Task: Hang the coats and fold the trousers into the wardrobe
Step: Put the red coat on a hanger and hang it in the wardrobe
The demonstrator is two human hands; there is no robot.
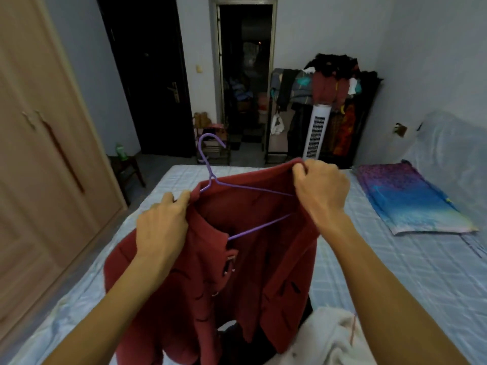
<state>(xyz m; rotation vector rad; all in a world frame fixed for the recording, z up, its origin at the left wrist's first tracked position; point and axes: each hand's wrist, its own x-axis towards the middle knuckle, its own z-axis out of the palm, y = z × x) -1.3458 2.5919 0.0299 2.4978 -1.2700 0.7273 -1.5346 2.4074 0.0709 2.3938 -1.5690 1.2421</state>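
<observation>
I hold a dark red coat (205, 280) up over the bed (369, 272). A purple wire hanger (210, 164) sits inside the coat's collar, its hook sticking up above the fabric. My left hand (160, 227) grips the left edge of the collar. My right hand (320, 188) pinches the collar's right side higher up. The coat hangs down in front of me with its front and buttons showing. The wooden wardrobe (39, 154) stands at the left with its doors closed.
A white garment (329, 335) and something dark lie on the bed below the coat. A blue-purple pillow (411, 198) lies at the right. Beyond the bed are a loaded clothes rack (326, 83), a white tower fan (316, 133), a small stool (129, 169) and dark doorways.
</observation>
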